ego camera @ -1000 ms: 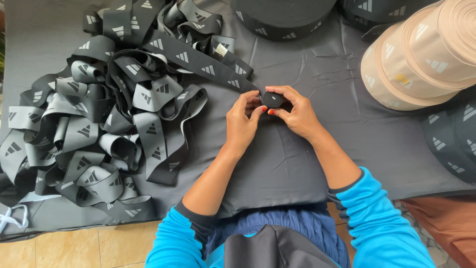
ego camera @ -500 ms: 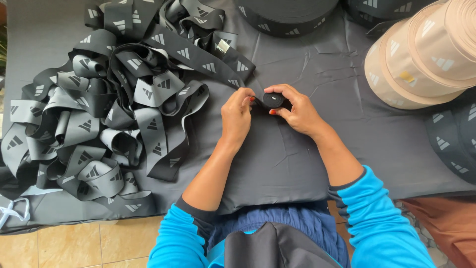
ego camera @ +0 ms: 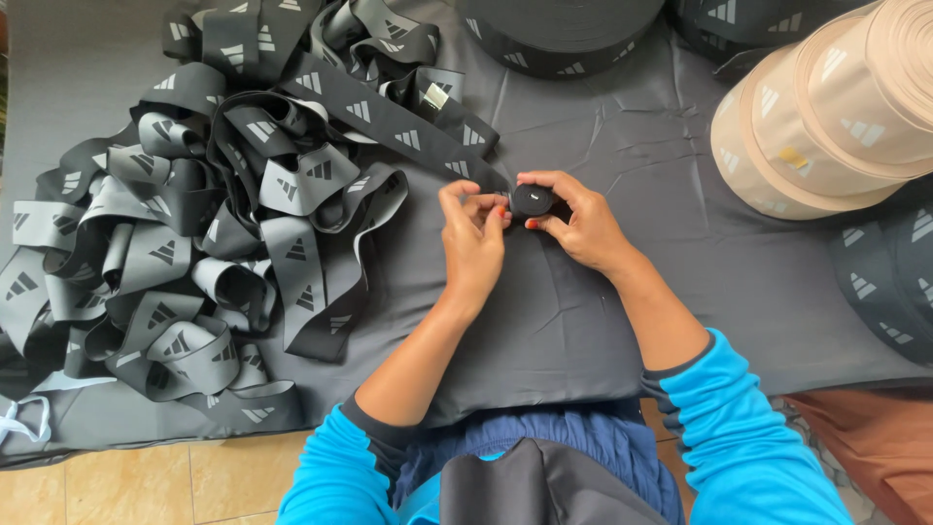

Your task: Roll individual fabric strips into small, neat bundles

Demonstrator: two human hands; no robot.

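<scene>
Black elastic, rolled tight into a small coil (ego camera: 532, 200), pinched between both hands near the middle of the dark grey cloth (ego camera: 603, 321). Right hand (ego camera: 575, 222) wrapped round the coil from the right, thumb and fingers closed on it. Left hand (ego camera: 473, 238) up against its left edge, fingertips curled in and touching the roll, so gripping from that side too. Compared with half a second back: pretty much the same grip, same spot on the cloth, left fingers bunched a bit tighter against the coil, view slightly shifted and that's about it.

Off toward the left edge, a big loose heap of grey and black band (ego camera: 209, 224), all stamped with repeating pale triangle-style marks, one strand (ego camera: 408, 131) running from the heap straight toward the coil. Can't count the loops, way too tangled. Tiny pale tag (ego camera: 434, 95) tucked in the heap near the top edge.

Top right corner: stack of beige tape rolls (ego camera: 826, 126), three visible at least, same faint marks on them, one small yellowish sticker on a side. Top edge: one wide black roll (ego camera: 564, 34), partly cut off. Right edge: more dark printed band (ego camera: 889, 272).

Bright blue sleeves (ego camera: 753, 437) down at the near edge, two of them.
</scene>
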